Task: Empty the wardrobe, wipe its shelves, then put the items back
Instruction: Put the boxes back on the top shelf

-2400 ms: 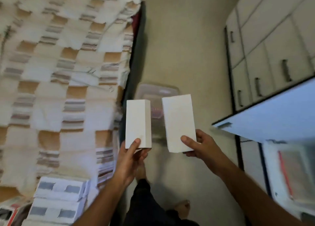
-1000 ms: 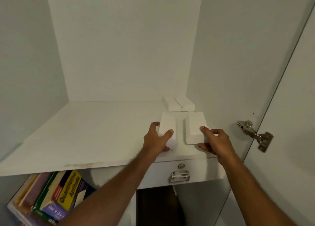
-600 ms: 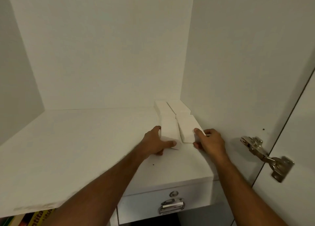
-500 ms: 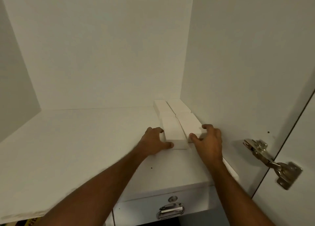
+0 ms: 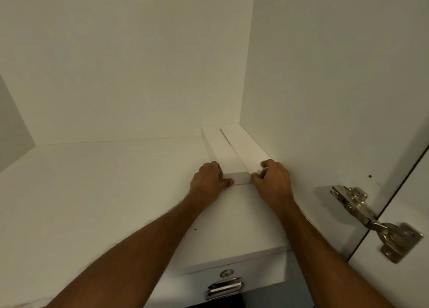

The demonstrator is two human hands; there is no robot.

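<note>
My left hand (image 5: 209, 182) and right hand (image 5: 272, 180) grip two white rectangular cardboard boxes (image 5: 234, 161) lying between my fingers on the white wardrobe shelf (image 5: 92, 191).

- White boxes (image 5: 228, 155), long and flat, lie in two touching rows at centre right of the frame.
- Wardrobe shelf (image 5: 97, 191), white, bears them in its back right corner.

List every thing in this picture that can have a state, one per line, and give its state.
Left white box: flat on the shelf, left hand holding its near end.
Right white box: flat against the side wall, right hand holding its near end.
Shelf: holds the boxes in its back right corner.
Wardrobe door: open.
Drawer: closed.
</note>
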